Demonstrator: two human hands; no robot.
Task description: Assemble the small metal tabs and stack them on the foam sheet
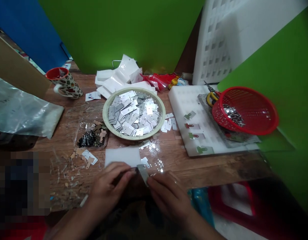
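Observation:
My right hand (167,191) pinches a flat grey metal plate (143,174) between thumb and fingers, its far end tilted up to the left. Opposite it, my left hand (113,181) is closed with thumb and index finger together, at a small dark piece (137,170) beside the plate; its exact shape is blurred. Just beyond my left fingers lies a white foam block (122,156). A pale green round basket (105,115) heaped with silvery rectangular plates (133,111) stands behind it. Small loose washers (155,148) and a shiny plate (145,162) lie near the block.
Black and brown tabs (92,135) are piled at left, near a patterned mug (71,88). At right, a white foam board (180,110) carries several assembled tags (205,150), yellow-handled scissors (212,97) and a red basket (259,110) of metal parts. Green panels (123,30) border the table.

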